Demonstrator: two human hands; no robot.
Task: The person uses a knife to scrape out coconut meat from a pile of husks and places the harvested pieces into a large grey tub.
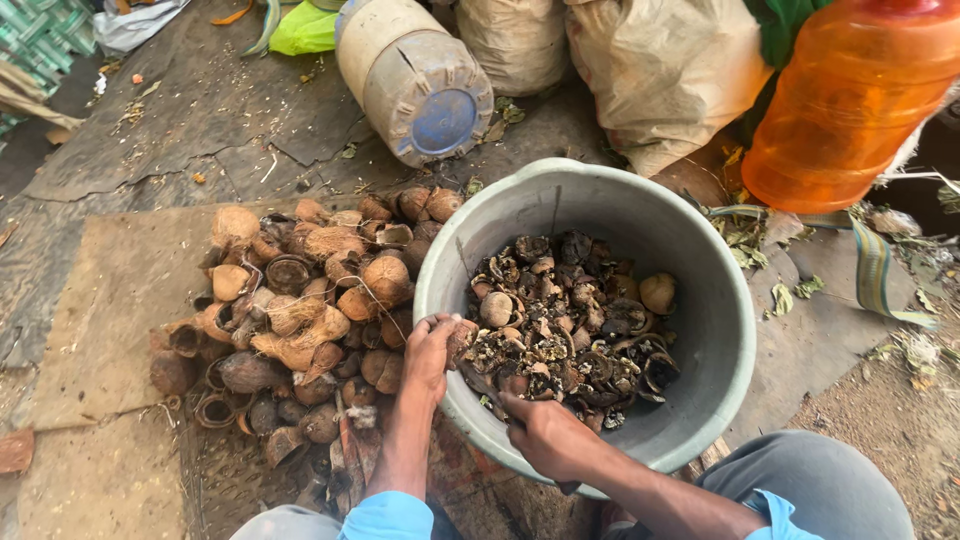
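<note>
Left hand (pixel 432 350) is gripping a small brown nut (pixel 462 335) over the near-left rim of the grey bucket (pixel 720 340), right hand (pixel 545 435) is closing on a dark tool — blade slipping off the hard shell risks cutting fingers.

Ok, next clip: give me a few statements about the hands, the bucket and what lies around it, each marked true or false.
1. The round grey plastic bucket holds dark shell pieces. True.
2. The left hand rests flat on the ground. False: it grips a brown husk piece at the bucket's rim.
3. A heap of brown fibrous coconut husks lies to the left of the bucket in the image. True.
4. The right hand is inside the orange translucent plastic jug. False: it is at the bucket's near edge.
</note>
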